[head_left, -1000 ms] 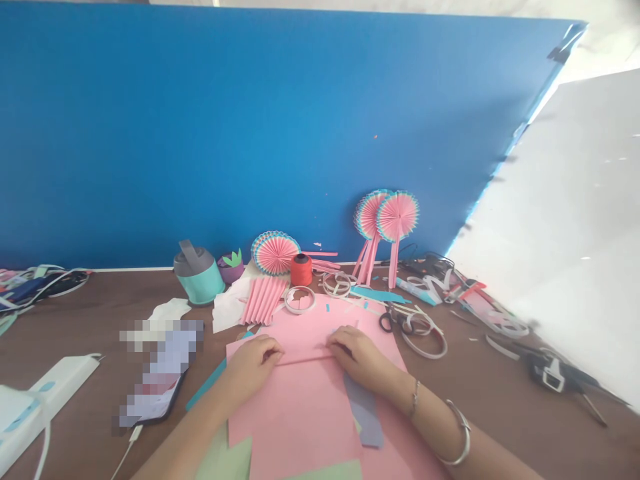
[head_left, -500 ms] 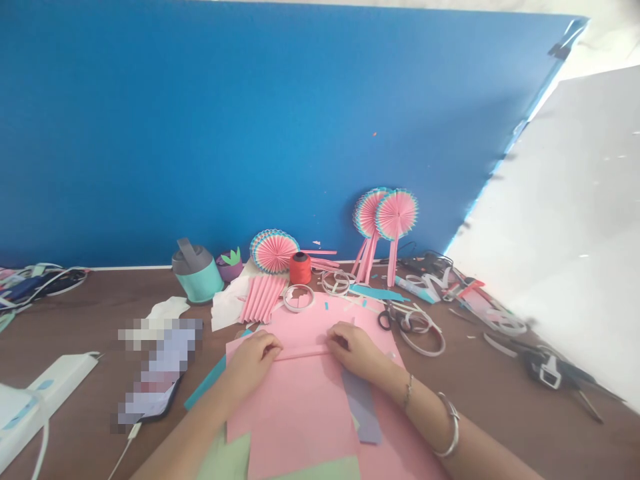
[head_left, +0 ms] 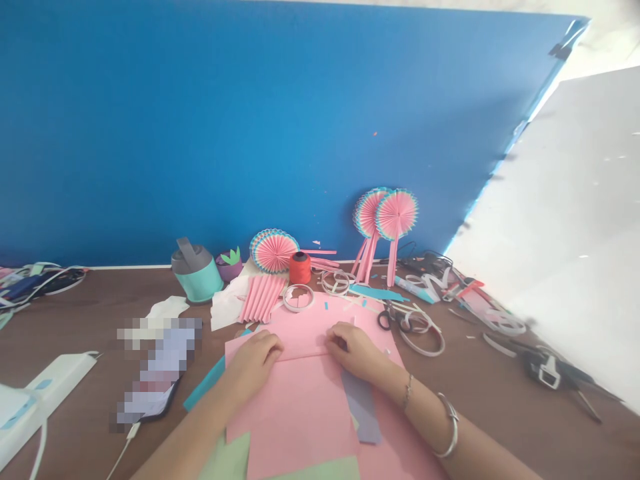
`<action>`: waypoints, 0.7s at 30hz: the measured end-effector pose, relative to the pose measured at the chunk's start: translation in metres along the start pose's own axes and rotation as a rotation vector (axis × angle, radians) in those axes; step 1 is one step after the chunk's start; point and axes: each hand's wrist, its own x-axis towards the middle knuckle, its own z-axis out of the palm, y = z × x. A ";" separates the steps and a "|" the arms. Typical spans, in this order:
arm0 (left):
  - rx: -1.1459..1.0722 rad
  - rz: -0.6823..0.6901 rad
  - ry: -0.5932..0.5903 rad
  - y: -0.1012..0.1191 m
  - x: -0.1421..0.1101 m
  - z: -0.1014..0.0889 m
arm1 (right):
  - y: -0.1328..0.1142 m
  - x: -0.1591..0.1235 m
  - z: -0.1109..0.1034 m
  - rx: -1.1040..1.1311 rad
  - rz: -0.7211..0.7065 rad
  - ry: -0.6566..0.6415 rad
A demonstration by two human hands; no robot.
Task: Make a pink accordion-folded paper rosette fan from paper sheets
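Pink paper [head_left: 303,410] lies at the near middle of the brown table [head_left: 485,413], a crease running across it. The left hand [head_left: 256,360] and right hand [head_left: 359,352] pinch it with bunched fingers at either end of the crease. Green paper [head_left: 227,460] shows at its near edge, a grey strip [head_left: 363,408] by its right edge. Farther off are a white ring [head_left: 299,309], a pleated pink piece [head_left: 263,299] and a red spool [head_left: 300,269]; scissors [head_left: 393,319] lie right, a phone [head_left: 163,373] left. Paper rosettes [head_left: 397,215] stand before the far blue panel [head_left: 240,120].
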 end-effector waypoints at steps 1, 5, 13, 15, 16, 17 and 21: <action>0.028 0.007 -0.009 0.002 -0.001 -0.001 | 0.000 0.000 0.000 -0.010 -0.007 0.000; 0.251 0.072 -0.026 0.007 -0.003 -0.002 | -0.001 -0.002 0.002 -0.074 -0.041 0.026; 0.448 0.395 0.017 0.009 -0.003 0.007 | -0.007 -0.005 0.004 -0.391 -0.373 -0.103; 0.448 0.405 0.003 0.009 -0.002 0.006 | -0.007 -0.004 0.003 -0.422 -0.386 -0.110; 0.450 0.401 -0.014 0.009 -0.002 0.004 | -0.007 -0.004 0.001 -0.428 -0.384 -0.111; 0.448 0.391 -0.032 0.009 -0.002 0.001 | -0.006 -0.004 -0.001 -0.430 -0.381 -0.111; 0.406 0.314 -0.049 0.003 -0.002 -0.014 | -0.004 -0.007 -0.010 -0.415 -0.349 -0.093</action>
